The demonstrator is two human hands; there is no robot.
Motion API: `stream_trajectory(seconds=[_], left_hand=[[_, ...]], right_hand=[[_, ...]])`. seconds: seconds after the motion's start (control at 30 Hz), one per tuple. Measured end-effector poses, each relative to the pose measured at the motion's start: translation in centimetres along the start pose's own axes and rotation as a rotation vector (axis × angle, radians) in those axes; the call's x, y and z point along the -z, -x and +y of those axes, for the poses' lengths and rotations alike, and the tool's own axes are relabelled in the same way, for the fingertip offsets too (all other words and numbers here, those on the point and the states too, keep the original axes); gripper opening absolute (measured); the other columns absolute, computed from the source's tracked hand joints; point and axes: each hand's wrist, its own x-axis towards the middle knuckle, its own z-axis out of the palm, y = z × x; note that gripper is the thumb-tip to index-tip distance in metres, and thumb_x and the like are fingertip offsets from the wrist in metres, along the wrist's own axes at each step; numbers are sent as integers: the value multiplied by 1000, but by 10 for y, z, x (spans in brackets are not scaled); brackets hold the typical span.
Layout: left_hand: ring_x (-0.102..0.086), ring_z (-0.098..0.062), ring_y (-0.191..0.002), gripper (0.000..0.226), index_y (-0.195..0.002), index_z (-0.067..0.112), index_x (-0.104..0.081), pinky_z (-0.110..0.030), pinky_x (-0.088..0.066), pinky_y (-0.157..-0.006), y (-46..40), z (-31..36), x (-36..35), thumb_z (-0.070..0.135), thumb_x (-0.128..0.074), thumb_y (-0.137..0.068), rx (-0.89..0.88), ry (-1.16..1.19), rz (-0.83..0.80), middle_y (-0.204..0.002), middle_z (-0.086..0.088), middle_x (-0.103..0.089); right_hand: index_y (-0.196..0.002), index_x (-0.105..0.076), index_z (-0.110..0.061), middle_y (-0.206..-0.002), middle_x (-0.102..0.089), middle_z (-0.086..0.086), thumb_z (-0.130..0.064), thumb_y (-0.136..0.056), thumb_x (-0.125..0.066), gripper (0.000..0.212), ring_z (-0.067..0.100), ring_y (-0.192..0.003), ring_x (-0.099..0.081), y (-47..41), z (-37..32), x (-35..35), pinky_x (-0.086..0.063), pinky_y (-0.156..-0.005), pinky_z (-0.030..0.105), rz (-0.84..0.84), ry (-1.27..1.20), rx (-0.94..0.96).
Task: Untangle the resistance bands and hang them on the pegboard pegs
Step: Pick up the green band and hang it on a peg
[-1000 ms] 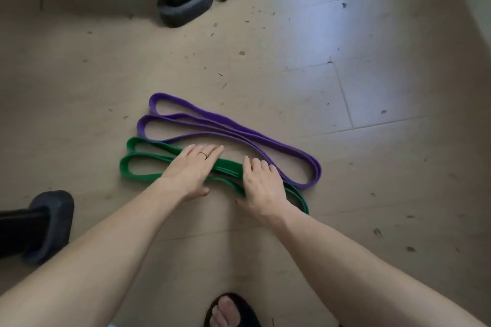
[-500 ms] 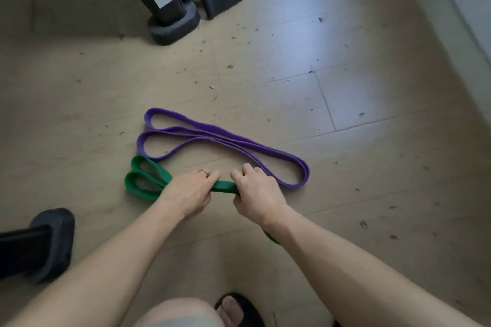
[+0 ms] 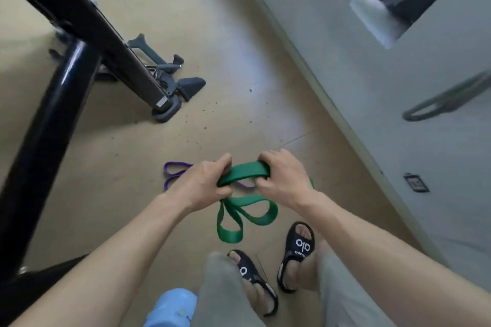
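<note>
A folded green resistance band (image 3: 244, 172) is held up off the floor between both hands. My left hand (image 3: 204, 183) grips its left part and my right hand (image 3: 281, 180) grips its right part, fingers curled round it. Green loops (image 3: 239, 216) hang down below the hands. The purple resistance band (image 3: 174, 171) lies on the floor behind my left hand, mostly hidden by the hands. A grey band (image 3: 441, 102) hangs against the wall at the right; no pegboard peg is visible.
A black metal frame (image 3: 79, 24) with a rubber foot (image 3: 166, 111) stands at the left, grey handles (image 3: 170, 71) beside it. A grey wall (image 3: 398, 87) with a socket (image 3: 415, 182) runs along the right. My sandalled feet (image 3: 295, 252) stand on the beige floor.
Both hands closed on the green band and lifted it off the floor as I rose; its loops now hang free. The purple band stayed on the floor. The view swung toward the wall.
</note>
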Motion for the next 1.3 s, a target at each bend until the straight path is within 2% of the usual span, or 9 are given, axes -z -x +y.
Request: stream_trajectory(seconds=[0.13,0.2,0.37,0.5,0.63,0.77,0.87,1.1,1.3], left_hand=[[-56,-7,-70,42,-112,32,-50,-24,-44,-61,42,108,86,38,-79,-82,-134,126,-1,-94,8,-65],[-54,1,-69,39,-115,38,-60,-23,-43,-65,57,160,122,44,-78,-81,-217,25,11,-87,16,-64],[-53,2,-67,25,-88,40,-60,-24,-36,-59,86,282,184,52,-79,-77,-492,-136,29,-73,15,-57],[-52,-7,-85,31,-108,32,-68,-31,-46,-79,101,369,202,46,-79,-83,-656,-185,-9,-94,5,-61],[-61,5,-78,23,-105,35,-61,-13,-44,-70,101,441,194,39,-76,-87,-779,-175,-149,-86,20,-62],[-65,1,-81,25,-106,30,-62,-17,-53,-72,97,505,175,36,-76,-87,-843,-176,-251,-91,14,-67],[-65,-7,-79,24,-103,30,-63,-26,-55,-72,91,549,160,36,-78,-85,-887,-181,-303,-88,8,-67],[-61,-4,-74,20,-97,36,-62,-21,-51,-68,71,617,127,38,-78,-85,-969,-265,-383,-80,11,-63],[-60,2,-76,22,-101,32,-61,-14,-47,-69,56,650,106,34,-78,-86,-985,-318,-441,-84,15,-63]], right_hand=[[-80,-54,-23,-77,-56,-10,-35,-69,-47,18,18,-77,-43,65,-36,132,-42,-64,36,187,-45,-101],[-83,-58,-22,-77,-56,-11,-27,-70,-54,15,17,-78,-44,97,-50,186,-42,-65,36,279,-45,-148],[-91,-69,-21,-73,-51,-18,-21,-70,-60,23,18,-83,-47,175,-69,290,-40,-71,34,556,-75,-271],[-87,-71,-29,-73,-54,-16,-29,-67,-60,23,17,-87,-46,234,-61,343,-30,-86,31,720,-59,-374],[-76,-60,-27,-68,-56,-9,-20,-75,-62,7,11,-75,-49,285,-48,378,-35,-76,27,728,-308,-448],[-81,-59,-17,-70,-56,-3,-2,-79,-62,16,5,-64,-49,329,-27,404,-40,-59,17,767,-580,-486],[-84,-57,-15,-77,-56,8,2,-76,-62,19,12,-69,-50,355,-4,421,-42,-64,29,786,-652,-537],[-101,-65,-23,-85,-62,3,-12,-72,-69,31,22,-81,-61,399,44,444,-46,-76,36,690,-865,-496],[-92,-68,-19,-80,-59,2,-45,-81,-71,28,15,-80,-57,416,70,449,-40,-78,33,718,-1037,-508]])
